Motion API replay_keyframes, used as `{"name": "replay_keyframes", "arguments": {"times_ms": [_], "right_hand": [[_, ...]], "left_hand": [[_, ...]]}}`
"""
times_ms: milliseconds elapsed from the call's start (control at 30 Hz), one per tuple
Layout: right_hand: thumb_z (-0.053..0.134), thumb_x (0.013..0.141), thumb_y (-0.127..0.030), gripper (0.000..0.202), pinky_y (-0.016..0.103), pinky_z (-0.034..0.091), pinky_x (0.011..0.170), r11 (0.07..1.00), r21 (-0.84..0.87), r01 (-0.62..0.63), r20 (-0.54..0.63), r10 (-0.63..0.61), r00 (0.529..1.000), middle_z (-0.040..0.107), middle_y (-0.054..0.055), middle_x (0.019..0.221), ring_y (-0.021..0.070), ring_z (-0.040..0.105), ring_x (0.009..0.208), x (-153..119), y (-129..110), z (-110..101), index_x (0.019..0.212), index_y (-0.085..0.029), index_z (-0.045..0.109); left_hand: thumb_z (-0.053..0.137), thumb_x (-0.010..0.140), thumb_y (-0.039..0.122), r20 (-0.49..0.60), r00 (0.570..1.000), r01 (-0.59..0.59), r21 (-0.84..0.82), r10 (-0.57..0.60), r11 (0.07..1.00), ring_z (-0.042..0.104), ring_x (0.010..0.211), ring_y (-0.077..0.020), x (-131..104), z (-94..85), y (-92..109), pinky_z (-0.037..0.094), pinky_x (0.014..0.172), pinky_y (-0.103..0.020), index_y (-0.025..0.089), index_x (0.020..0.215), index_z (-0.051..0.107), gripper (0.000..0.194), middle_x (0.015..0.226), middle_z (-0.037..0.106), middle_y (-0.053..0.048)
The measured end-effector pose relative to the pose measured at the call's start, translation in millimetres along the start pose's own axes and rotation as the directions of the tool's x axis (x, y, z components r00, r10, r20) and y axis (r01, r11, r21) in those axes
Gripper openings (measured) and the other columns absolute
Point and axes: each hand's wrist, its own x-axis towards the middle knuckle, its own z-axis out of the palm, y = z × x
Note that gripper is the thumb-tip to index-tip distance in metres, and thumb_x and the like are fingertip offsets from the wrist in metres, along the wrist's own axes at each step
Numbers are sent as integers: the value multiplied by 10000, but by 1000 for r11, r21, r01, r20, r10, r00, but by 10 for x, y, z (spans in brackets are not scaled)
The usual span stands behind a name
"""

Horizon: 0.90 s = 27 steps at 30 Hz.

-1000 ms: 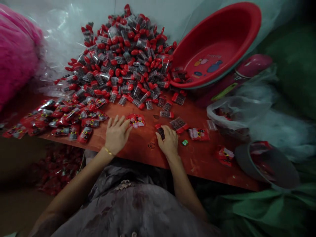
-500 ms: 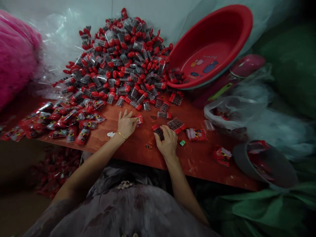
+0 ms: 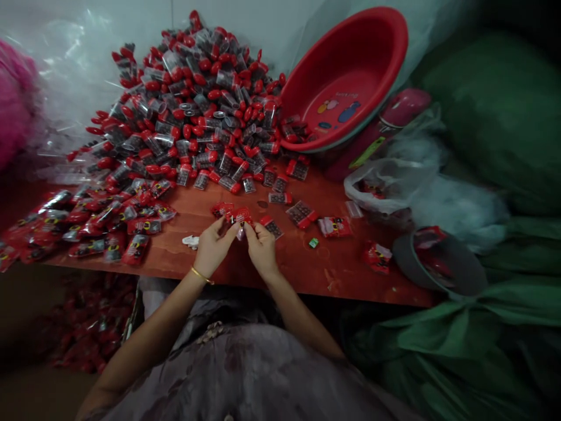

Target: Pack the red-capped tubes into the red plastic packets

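Near the table's front, my left hand [image 3: 214, 248] and my right hand [image 3: 263, 251] pinch a small red printed plastic packet [image 3: 240, 215] between their thumbs and fingertips. Whether anything is inside it is hidden. Just beyond my left fingertips lies another red packet [image 3: 221, 209]. A clear, red-capped container [image 3: 272, 227] filled with dark pieces rests beside my right fingers. Farther right is a similar container [image 3: 302, 214], and past that a red packet [image 3: 334, 226]. A white scrap [image 3: 190, 241] lies left of my left hand.
A big heap of red-capped containers [image 3: 205, 111] rises at the back. Filled red packets [image 3: 100, 219] are piled at left. A red basin [image 3: 372, 35] leans at back right. A grey bowl [image 3: 405, 263] and white plastic bag [image 3: 394, 202] stand at right.
My right hand has left the dark-filled container and come over to my left hand. Both now grip the red packet. The view has shifted somewhat to the right.
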Motion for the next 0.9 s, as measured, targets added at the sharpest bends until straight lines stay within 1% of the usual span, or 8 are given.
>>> {"name": "replay_keyframes", "arguments": {"times_ms": [133, 333, 400, 533, 633, 767, 833, 900], "right_hand": [[438, 870, -375, 289, 218, 357, 513, 981, -169, 98, 8, -98, 995, 543, -20, 553, 106, 453, 505, -136, 29, -36, 716, -179, 586], [388, 893, -329, 326, 232, 327, 513, 922, -341, 183, 42, -180, 983, 513, -10, 533, 111, 442, 505, -219, 71, -105, 629, -192, 521], [399, 892, -313, 299, 231, 349, 537, 925, -318, 207, 79, -192, 978, 533, -5, 565, 113, 463, 531, -229, 73, -100, 654, -188, 531], [394, 914, -352, 347, 218, 371, 524, 963, -233, 137, 133, -108, 985, 516, -21, 551, 104, 466, 516, -225, 55, -104, 630, -193, 512], [273, 958, -377, 436, 238, 426, 578, 952, -282, 122, 92, -100, 991, 563, 2, 574, 127, 520, 558, -172, 55, -234, 697, -192, 569], [468, 875, -452, 399, 408, 429, 870, 702, -680, 211, 49, -244, 969, 653, 145, 1048, 261, 559, 983, -44, 129, -560, 1083, -139, 599], [547, 825, -442, 495, 478, 405, 899, 552, -808, 205, 106, -206, 973, 594, 183, 1196, 318, 511, 1074, 17, 203, -703, 1196, -114, 547], [515, 845, -361, 445, 483, 413, 894, 491, -838, 238, 186, -154, 970, 595, 182, 1206, 315, 520, 1062, 56, 280, -800, 1209, -107, 543]], "left_hand": [[769, 562, 452, 30, 972, 232, -292, -234, 928, 542, 564, -98, -85, 21, -24, 448, 602, -222, 133, 595, 656, 340, 583, 626, 5], [846, 406, 434, 101, 857, 491, -461, -506, 739, 573, 588, -90, -229, 57, 38, 464, 574, -214, 129, 723, 685, 468, 690, 670, -9], [854, 395, 424, 113, 837, 519, -473, -536, 712, 580, 589, -92, -228, 54, 40, 479, 585, -223, 123, 708, 669, 471, 679, 665, -10], [872, 355, 394, 58, 860, 459, -521, -506, 720, 563, 556, -77, -170, 42, 50, 476, 587, -209, 121, 614, 609, 459, 592, 626, 18], [873, 379, 388, 48, 853, 457, -548, -519, 700, 565, 541, -76, -123, 20, 74, 477, 587, -212, 136, 593, 563, 453, 587, 625, 23], [871, 422, 373, 122, 804, 533, -583, -582, 613, 602, 580, -104, -92, -12, 118, 493, 636, -251, 154, 639, 557, 440, 645, 659, 10], [862, 463, 365, 185, 776, 581, -584, -603, 567, 628, 634, -128, -90, -14, 140, 495, 676, -273, 158, 685, 587, 409, 690, 680, -6], [843, 518, 358, 237, 749, 620, -581, -619, 527, 643, 684, -144, -93, -5, 160, 491, 720, -289, 161, 721, 612, 365, 731, 696, -22]]}}
